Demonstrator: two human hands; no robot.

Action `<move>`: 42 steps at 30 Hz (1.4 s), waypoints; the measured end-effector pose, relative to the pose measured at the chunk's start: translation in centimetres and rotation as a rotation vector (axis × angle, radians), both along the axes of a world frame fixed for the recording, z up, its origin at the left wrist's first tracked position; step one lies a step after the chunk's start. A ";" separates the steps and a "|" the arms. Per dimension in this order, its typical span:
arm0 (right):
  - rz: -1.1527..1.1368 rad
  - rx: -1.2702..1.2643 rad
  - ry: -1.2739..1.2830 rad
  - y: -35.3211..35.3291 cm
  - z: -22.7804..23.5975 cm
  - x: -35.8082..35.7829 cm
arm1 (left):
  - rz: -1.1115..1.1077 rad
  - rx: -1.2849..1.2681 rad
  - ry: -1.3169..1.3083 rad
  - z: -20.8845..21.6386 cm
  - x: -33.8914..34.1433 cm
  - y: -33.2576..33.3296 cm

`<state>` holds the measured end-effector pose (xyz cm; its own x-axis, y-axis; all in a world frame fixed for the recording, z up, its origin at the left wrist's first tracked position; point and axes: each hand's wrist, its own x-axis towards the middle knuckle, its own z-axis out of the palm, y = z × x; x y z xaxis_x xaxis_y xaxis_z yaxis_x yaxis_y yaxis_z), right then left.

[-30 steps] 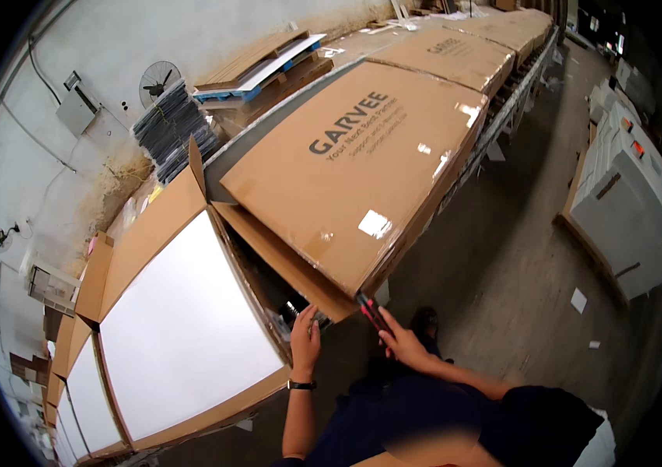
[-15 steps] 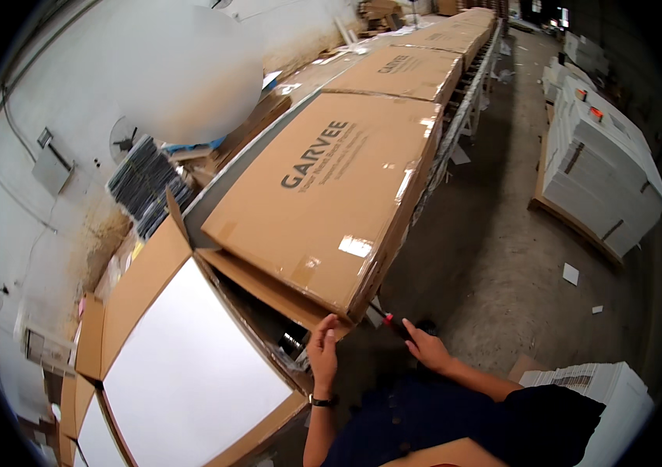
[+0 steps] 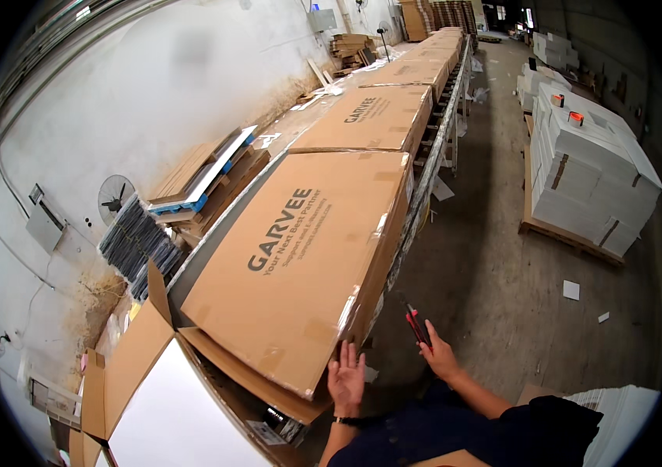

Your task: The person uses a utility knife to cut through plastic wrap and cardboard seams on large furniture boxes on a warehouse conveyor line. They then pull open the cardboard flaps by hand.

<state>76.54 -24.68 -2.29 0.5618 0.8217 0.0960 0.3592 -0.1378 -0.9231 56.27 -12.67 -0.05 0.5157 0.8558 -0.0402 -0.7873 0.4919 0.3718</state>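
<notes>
Straight ahead of my hands, slightly leftward, lies the nearest closed carton (image 3: 292, 257), one brown box whose long axis runs away from me along the roller line (image 3: 424, 187). My left hand (image 3: 346, 380) is the nearer one: it's at that carton's near right corner, empty, fingers held wide, though I can't tell whether they touch the cardboard. My right hand (image 3: 438, 354) grips one red-and-black cutter (image 3: 416, 323), right of the carton and apart from it. Counting around that carton: several more closed cartons (image 3: 362, 117) in a row beyond it, the farthest too small to count; one flap-up box (image 3: 138, 366) with one white panel (image 3: 179, 412) on its near left; two orange-red rolls (image 3: 576, 118) atop a white stack (image 3: 588, 183) well to its right.
</notes>
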 end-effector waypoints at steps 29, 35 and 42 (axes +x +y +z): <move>-0.035 -0.042 -1.311 35.6 4.3 58.2 | -0.086 0.039 0.064 2.2 32.2 17.5; 0.317 -0.086 -1.211 36.9 5.1 61.7 | -0.078 -0.113 -0.222 2.2 39.9 22.9; 0.192 -0.173 -0.872 30.8 6.1 65.7 | -0.268 -0.208 0.143 1.2 40.4 25.2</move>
<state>142.27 6.15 3.79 0.1993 0.9362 0.2896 0.9517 -0.1144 -0.2850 96.62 12.50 1.19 0.6969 0.6572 -0.2872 -0.5678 0.7502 0.3389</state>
